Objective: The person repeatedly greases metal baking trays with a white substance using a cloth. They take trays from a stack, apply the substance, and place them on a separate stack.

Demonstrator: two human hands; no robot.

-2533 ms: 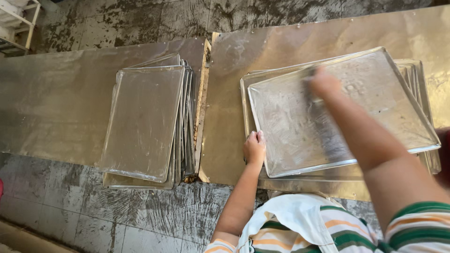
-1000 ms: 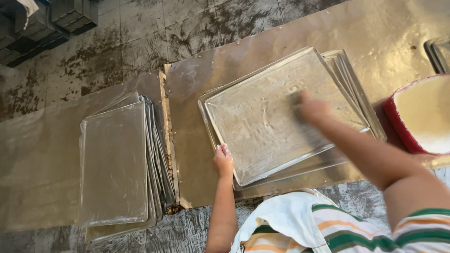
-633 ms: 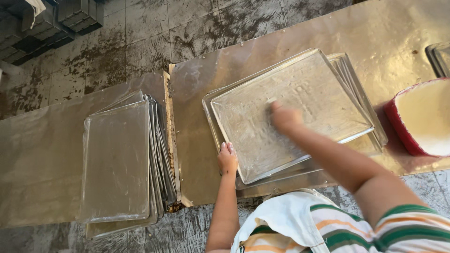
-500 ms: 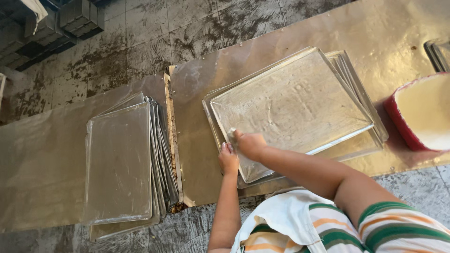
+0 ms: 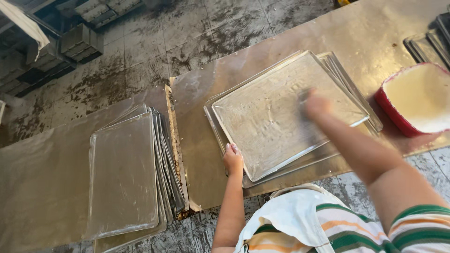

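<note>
A stack of shallow metal trays lies on the brown metal table in front of me. My left hand grips the near left edge of the top tray. My right hand is blurred with motion on the tray's right half. Its fingers are closed over something small and dark that is too blurred to name. The top tray's surface looks smeared and streaky.
A second stack of trays lies to the left. A red tub of pale cream stands at the right edge, with more trays behind it. Dark crates sit on the wet floor beyond. A white cloth covers my lap.
My right hand swept left across the top tray to beside my left hand, then back to the tray's right half. My left hand stayed on the tray's edge.
</note>
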